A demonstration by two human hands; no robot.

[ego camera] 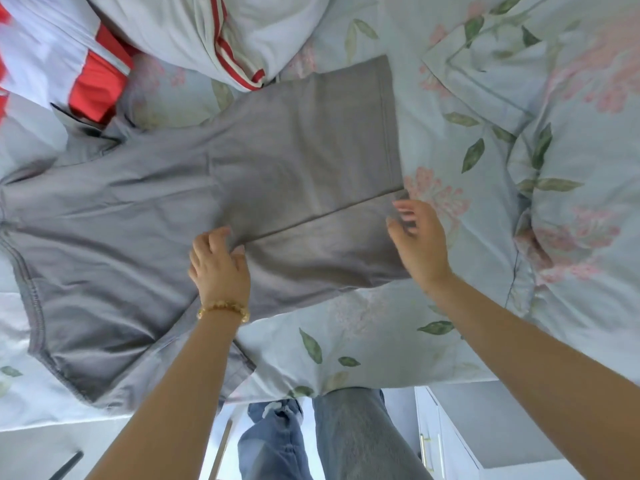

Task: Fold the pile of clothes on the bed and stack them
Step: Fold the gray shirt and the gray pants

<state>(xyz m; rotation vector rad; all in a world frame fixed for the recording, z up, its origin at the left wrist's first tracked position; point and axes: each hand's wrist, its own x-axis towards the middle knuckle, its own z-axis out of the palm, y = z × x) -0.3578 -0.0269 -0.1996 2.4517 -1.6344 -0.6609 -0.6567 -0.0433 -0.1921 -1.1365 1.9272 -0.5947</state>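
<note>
From the head camera, a pair of plain grey cotton shorts (194,209) lies spread flat across the pale-blue floral bedsheet (346,341), one leg laid over the other at the right. The left hand (220,268), a gold bead bracelet (223,310) on its wrist, pinches the fabric where the two legs meet — fingers curled into the cloth. The right hand (420,240) hovers at the lower leg's hem, fingers loosely spread; whether it touches the cloth I cannot tell. Beyond the shorts sit a white garment with red stripes (221,32) and a white-and-red garment (69,64) — the unfolded pile.
</note>
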